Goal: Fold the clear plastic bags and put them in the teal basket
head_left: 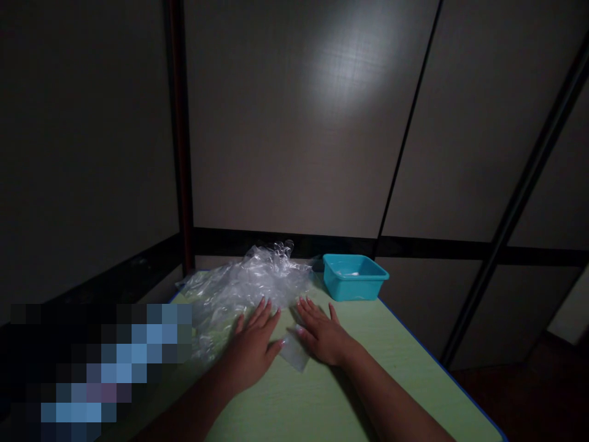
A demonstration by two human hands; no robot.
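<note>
Palm down over the green table [271, 411], my left hand [252, 344] has its fingers stretched out and spread. Its fingertips reach the near edge of a crumpled heap of clear plastic [251, 273]. My right hand [324, 331] also lies flat with fingers apart, to the right of the left one. Between the two hands lies a small clear plastic piece [294, 353], which looks like a flat bag. The right thumb is at its upper right edge, and the left thumb is close to its left side. Neither hand grips anything.
A turquoise plastic basin [354, 282] stands at the table's far right corner, with something pale inside that I cannot make out. Dark wardrobe panels [289, 153] rise right behind the table. A blurred-out area [115, 368] covers the lower left.
</note>
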